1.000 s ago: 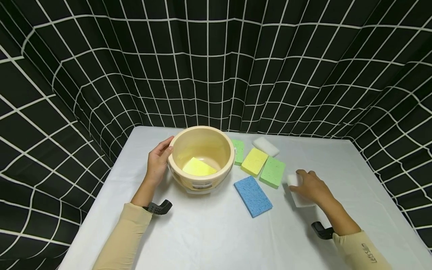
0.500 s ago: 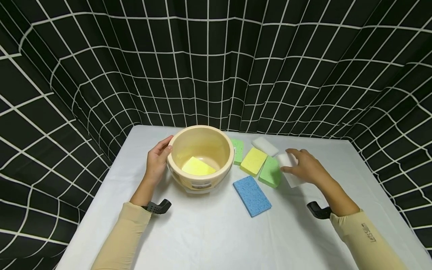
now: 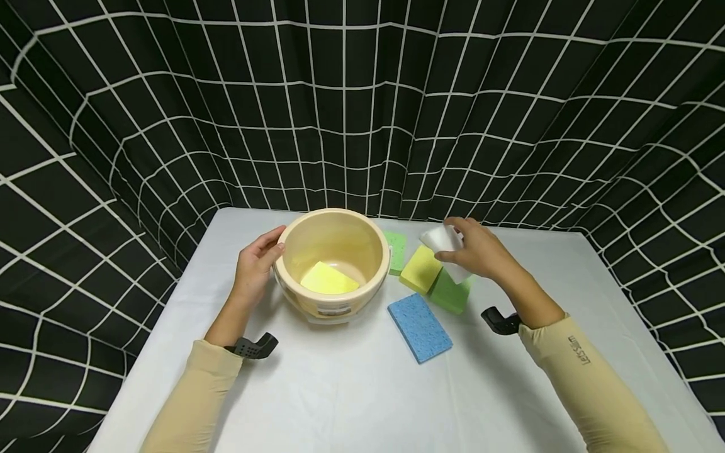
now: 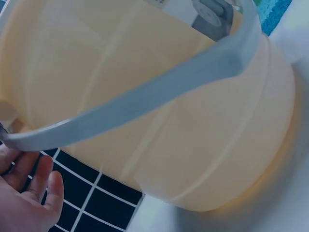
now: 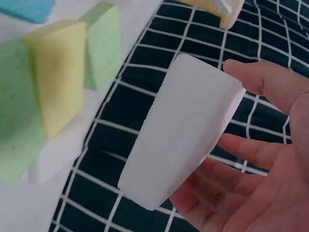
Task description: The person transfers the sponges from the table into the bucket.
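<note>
- Right wrist view: White sponge (image 5: 181,130) pinched between the thumb and fingers of the right hand (image 5: 270,191). Judged light, soft and hard to break; opposite edges give a sound hold.
- Head view: White sponge raised, right of the bucket (image 3: 334,236). A green sponge (image 3: 398,251) and a yellow sponge (image 3: 420,270) lie between; blue sponge (image 3: 420,328) nearer front-right. The bucket's rim is the likeliest obstruction.
- Left wrist view: Handle (image 4: 145,104) hangs across the bucket's side; left hand (image 4: 29,203) rests there, fingers relaxed.
</note>
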Available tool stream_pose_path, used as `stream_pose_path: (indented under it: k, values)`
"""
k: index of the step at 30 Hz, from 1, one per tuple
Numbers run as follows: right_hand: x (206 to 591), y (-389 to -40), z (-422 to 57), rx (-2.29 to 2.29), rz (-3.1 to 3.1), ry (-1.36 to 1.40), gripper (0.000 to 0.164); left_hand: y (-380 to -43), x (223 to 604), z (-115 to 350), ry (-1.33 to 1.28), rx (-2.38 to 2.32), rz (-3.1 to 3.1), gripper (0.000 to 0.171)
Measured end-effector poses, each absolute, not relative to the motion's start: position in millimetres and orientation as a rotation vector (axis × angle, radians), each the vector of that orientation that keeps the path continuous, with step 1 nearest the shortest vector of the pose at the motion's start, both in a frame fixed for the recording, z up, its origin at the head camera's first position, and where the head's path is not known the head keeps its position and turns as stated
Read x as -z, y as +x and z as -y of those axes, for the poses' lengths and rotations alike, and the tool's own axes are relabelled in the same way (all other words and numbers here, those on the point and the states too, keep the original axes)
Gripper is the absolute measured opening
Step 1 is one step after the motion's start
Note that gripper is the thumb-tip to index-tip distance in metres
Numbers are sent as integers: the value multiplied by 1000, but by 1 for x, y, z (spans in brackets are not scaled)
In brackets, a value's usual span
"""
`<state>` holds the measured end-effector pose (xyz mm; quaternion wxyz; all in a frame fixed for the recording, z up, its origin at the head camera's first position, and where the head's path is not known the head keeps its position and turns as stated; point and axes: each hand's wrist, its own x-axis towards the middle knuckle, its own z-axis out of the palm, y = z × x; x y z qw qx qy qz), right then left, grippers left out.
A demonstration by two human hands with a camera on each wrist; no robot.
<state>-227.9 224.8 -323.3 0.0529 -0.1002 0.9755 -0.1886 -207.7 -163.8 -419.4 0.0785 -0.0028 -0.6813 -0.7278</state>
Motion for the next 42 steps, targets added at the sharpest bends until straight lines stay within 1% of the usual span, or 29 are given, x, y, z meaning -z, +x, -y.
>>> stream_pose_path:
  k: [11, 18, 27, 34, 42]
  values:
    - [318, -240, -198, 623, -2973, -413, 65, -205, 404, 168, 104, 2073, 2216, 40]
    - [313, -246, -180, 634, -2993, -484, 62, -203, 403, 167, 205, 2016, 2213, 39]
    - [305, -246, -164, 649, -3004, -504, 62, -206, 409, 162, 180, 2039, 2172, 37]
    - [298, -246, -145, 685, -3035, -588, 60, -206, 408, 160, 211, 2048, 2155, 35]
    - [293, -246, -122, 710, -3015, -636, 58, -207, 409, 161, 188, 2057, 2134, 35]
